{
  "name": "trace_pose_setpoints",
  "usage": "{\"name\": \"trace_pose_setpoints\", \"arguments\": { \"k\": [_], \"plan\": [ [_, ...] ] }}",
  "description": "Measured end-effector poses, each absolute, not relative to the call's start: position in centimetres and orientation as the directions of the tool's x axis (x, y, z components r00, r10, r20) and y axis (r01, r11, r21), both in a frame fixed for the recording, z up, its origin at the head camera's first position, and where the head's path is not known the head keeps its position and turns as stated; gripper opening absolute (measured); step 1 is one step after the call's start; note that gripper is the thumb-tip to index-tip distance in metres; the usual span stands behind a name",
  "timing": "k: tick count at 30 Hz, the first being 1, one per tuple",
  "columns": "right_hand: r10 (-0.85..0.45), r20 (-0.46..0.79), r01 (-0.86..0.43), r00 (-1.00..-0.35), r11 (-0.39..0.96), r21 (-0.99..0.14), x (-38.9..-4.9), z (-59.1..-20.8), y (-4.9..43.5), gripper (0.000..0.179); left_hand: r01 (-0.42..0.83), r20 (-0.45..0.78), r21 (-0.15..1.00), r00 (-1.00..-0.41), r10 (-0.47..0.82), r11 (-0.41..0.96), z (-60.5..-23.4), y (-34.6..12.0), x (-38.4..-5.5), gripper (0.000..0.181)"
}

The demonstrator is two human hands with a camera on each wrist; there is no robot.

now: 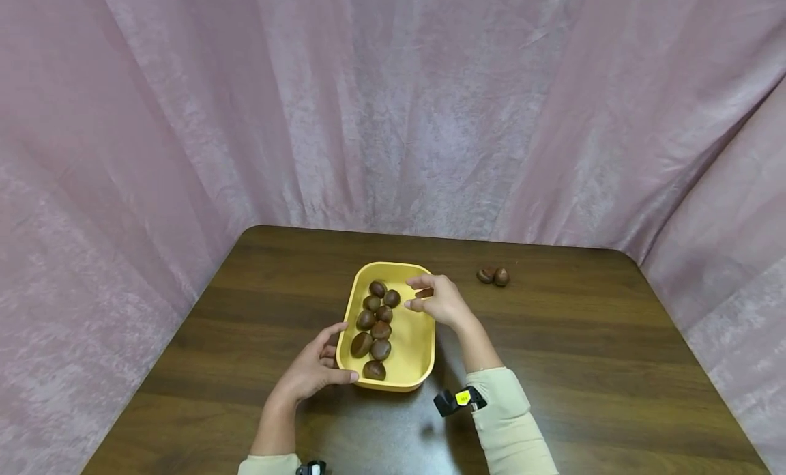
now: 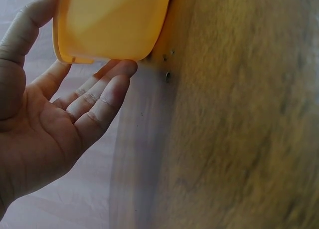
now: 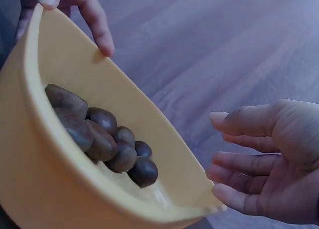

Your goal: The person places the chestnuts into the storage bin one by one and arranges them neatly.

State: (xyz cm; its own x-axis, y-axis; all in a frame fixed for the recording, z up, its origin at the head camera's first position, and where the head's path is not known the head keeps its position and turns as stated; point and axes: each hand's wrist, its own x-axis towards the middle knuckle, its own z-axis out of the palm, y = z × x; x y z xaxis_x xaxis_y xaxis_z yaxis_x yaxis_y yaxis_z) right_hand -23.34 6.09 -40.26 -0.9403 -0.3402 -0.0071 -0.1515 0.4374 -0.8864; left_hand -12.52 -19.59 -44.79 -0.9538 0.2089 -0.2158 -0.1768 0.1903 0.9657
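A yellow plastic box (image 1: 414,344) with rounded corners sits on the table, with several brown chestnuts (image 1: 381,330) lined up in rough rows along its left half. My left hand (image 1: 313,369) holds the box's near left corner, thumb on the near rim and forefinger on the left rim. In the left wrist view, other fingertips (image 2: 128,68) lie against the outer wall. Over the far right part of the box hovers my right hand (image 1: 439,301), its fingers loosely bent and apart, with nothing between them. The right wrist view shows the chestnuts (image 3: 102,139) lying inside.
Two more chestnuts (image 1: 493,276) lie side by side on the dark wooden table (image 1: 583,338), right of the box near the back edge. A pink curtain (image 1: 430,106) hangs behind the table and at both sides.
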Motion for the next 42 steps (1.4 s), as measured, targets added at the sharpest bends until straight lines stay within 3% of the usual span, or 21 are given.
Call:
{"name": "trace_pose_setpoints", "arguments": {
  "k": [16,24,35,42],
  "plan": [
    [-0.26,0.235,-0.313,-0.937,0.318,-0.895,-22.5,-41.5,10.8,0.041,-0.177,-0.213,0.969,-0.953,0.216,0.175,-45.0,-19.3,-12.7,0.095],
    [-0.19,0.256,-0.308,-0.948,0.343,-0.887,-22.1,-42.5,13.7,0.041,-0.18,-0.219,0.966,-0.951,0.216,0.188,-44.9,-19.0,-12.7,0.095],
    [-0.073,0.273,-0.282,-0.959,0.219,-0.934,-23.2,-44.2,17.0,0.044,-0.176,-0.217,0.964,-0.954,0.206,0.198,-44.6,-18.8,-13.0,0.093],
    [-0.06,0.255,-0.261,-0.965,0.261,-0.929,-23.6,-45.4,18.8,0.047,-0.182,-0.219,0.966,-0.953,0.209,0.184,-44.7,-19.0,-12.8,0.093]
  ]
}}
